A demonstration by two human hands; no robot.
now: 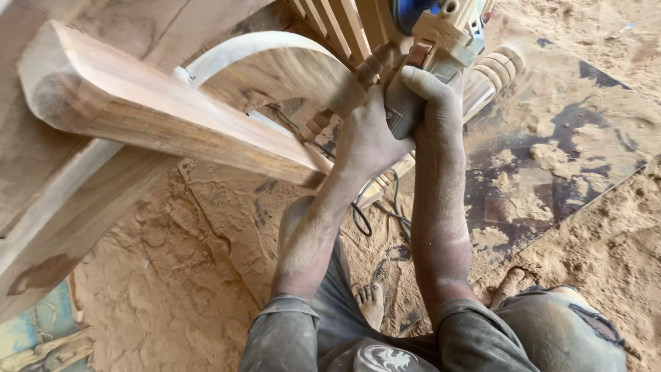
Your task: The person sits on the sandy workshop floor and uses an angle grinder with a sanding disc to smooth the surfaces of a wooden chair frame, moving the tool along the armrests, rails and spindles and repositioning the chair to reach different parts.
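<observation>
Both my hands grip a dust-covered power sander with a blue top, held against wooden furniture. My left hand wraps the tool's grey handle from the left. My right hand clasps the same handle from the right, fingers over its top. The tool presses near a turned wooden leg and slatted wooden frame. A curved wooden arm piece arcs left of my hands. The tool's black cord hangs below my wrists.
A thick wooden beam juts across the upper left. Sawdust covers the ground. A dark board lies under dust at right. My bare feet stand below, and blue scraps sit at the lower left.
</observation>
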